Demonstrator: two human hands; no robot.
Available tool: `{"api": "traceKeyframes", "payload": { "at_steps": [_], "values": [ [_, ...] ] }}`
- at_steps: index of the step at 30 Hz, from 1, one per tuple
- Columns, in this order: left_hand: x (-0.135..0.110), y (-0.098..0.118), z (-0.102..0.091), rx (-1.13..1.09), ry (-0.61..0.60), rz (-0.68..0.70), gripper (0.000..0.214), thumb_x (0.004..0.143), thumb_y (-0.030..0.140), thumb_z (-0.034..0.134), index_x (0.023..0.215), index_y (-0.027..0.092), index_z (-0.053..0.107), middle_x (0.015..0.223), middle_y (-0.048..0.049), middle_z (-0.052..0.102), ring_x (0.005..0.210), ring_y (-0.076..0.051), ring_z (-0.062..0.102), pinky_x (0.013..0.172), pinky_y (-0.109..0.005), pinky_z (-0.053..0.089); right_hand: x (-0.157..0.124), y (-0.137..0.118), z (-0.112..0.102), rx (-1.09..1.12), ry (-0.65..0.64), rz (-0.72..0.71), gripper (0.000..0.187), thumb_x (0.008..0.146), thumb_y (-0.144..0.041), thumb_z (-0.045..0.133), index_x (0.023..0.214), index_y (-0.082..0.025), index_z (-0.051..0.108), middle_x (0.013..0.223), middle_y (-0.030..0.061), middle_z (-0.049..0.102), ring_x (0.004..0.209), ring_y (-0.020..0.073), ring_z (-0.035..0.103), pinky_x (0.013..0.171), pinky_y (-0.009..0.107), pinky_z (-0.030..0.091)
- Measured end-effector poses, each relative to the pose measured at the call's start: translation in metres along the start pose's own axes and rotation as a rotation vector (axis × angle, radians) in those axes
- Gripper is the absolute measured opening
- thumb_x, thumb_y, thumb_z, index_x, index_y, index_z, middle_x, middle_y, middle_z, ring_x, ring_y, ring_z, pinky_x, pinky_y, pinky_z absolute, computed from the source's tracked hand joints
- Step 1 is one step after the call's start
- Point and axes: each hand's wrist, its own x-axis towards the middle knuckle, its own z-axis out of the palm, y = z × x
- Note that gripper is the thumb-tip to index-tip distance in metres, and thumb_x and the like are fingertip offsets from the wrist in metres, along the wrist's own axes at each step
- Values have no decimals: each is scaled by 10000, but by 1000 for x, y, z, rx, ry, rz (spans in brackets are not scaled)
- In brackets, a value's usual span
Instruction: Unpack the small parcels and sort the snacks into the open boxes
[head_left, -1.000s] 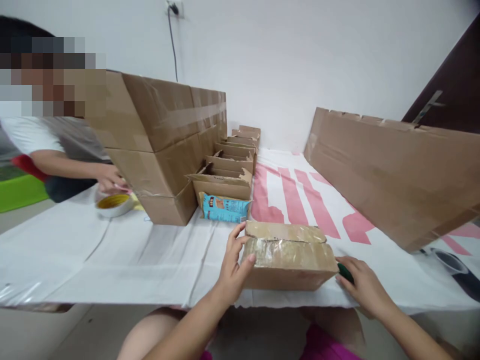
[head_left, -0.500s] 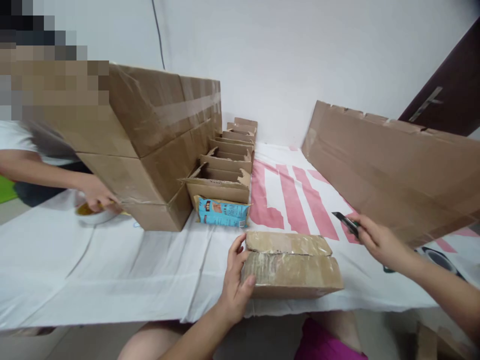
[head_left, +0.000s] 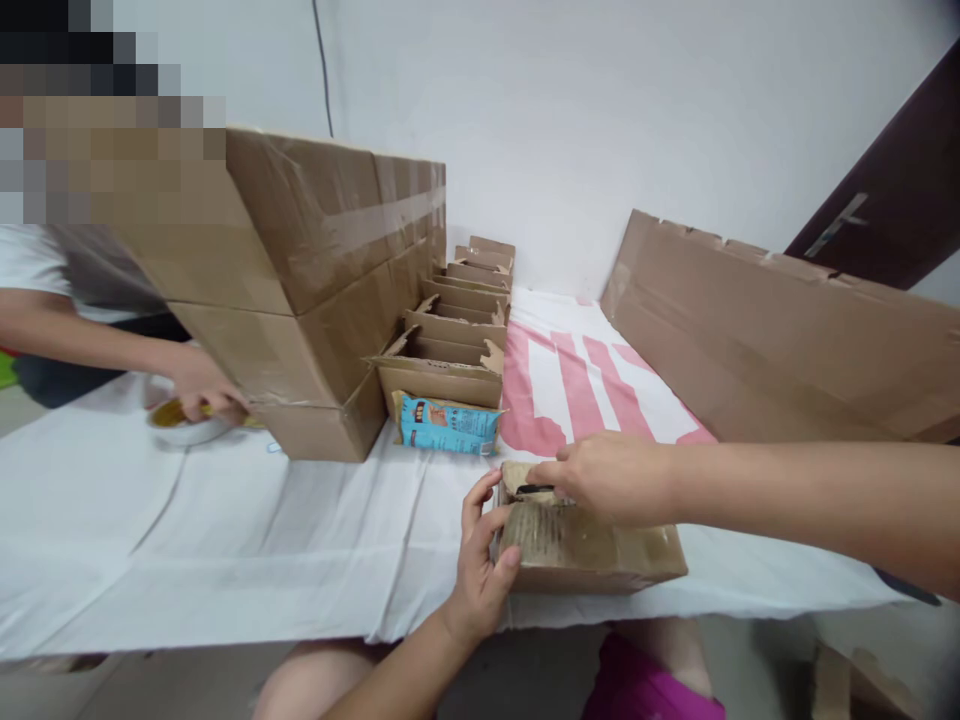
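Note:
A small taped cardboard box [head_left: 600, 560] lies near the front edge of the cloth-covered table. Its left end is gripped by my left hand [head_left: 484, 570], thumb in front and fingers at the back corner. My right hand [head_left: 611, 480] is closed around a dark utility knife [head_left: 531, 490], held low at the seam along the top of the box. The fingers hide most of the knife, and whether its blade is in the seam I cannot tell. Just behind the box rests a blue snack packet [head_left: 448, 425], leaning against an open carton [head_left: 442, 385].
Stacked taped boxes [head_left: 334, 230] rise at the left, beside a row of open cartons running back. A big cardboard panel [head_left: 765, 330] stands at the right. Beyond the stack, another person's hand [head_left: 202, 385] reaches over a white bowl [head_left: 187, 430].
My right hand has swung left with the utility knife, from above the cloth at the right onto the top of the box. My left hand keeps its hold on the box.

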Motion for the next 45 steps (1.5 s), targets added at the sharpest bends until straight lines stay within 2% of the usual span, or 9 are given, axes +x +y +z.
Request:
{"api": "traceKeyframes", "payload": {
  "at_steps": [5,11,18,24,29,33,36,45],
  "values": [
    [2,-1,0,0,3,-13,373,926,485,397,1134,224,563,1422,-125,332,1354,-310,313,1067,-514,322,-3,-3,-4,-69,-103,-12,435,831,-121,507,1256,-203,549,853,95,703,770,234,660,554,272,331],
    [4,-1,0,20,7,-19,345,931,468,390,1107,222,556,1400,-126,350,1330,-307,339,1039,-501,345,-30,16,13,-70,-195,83,402,854,-125,482,1227,-218,598,875,111,705,766,224,657,572,279,349],
    [6,-1,1,25,32,-18,340,927,481,394,1069,232,577,1383,-109,377,1267,-308,415,1018,-506,362,-46,22,28,-39,-114,104,441,806,-107,508,1228,-211,582,854,104,706,763,229,656,555,276,320],
    [6,-2,2,39,35,-29,361,922,499,389,1025,212,583,1385,-116,364,1278,-308,392,1020,-506,355,-44,26,11,-64,-112,118,317,820,-143,519,1117,-187,622,805,89,705,701,207,641,541,266,297],
    [7,-1,3,46,16,-17,370,923,494,381,1057,216,587,1399,-118,355,1287,-313,381,1017,-501,358,-31,24,4,-60,19,32,315,852,-165,494,1142,-210,609,817,74,707,708,197,648,536,264,297],
    [7,0,2,41,11,-3,370,930,476,374,1075,211,588,1409,-123,336,1281,-308,377,1012,-493,359,-12,12,16,-95,-29,-23,369,836,-151,501,1188,-201,602,806,80,706,696,195,647,526,263,303],
    [7,1,1,49,-6,-6,364,932,474,369,1054,209,587,1409,-123,329,1295,-311,358,1008,-492,353,-8,10,24,-109,-35,-37,344,852,-158,484,1169,-192,614,823,85,709,707,197,645,543,264,327],
    [8,0,1,50,4,-10,367,925,496,382,1031,207,581,1384,-132,370,1316,-320,348,1010,-504,356,-47,23,34,-120,-115,89,336,819,-81,485,1103,-174,639,828,88,709,713,197,657,537,272,301]
  ]
}}
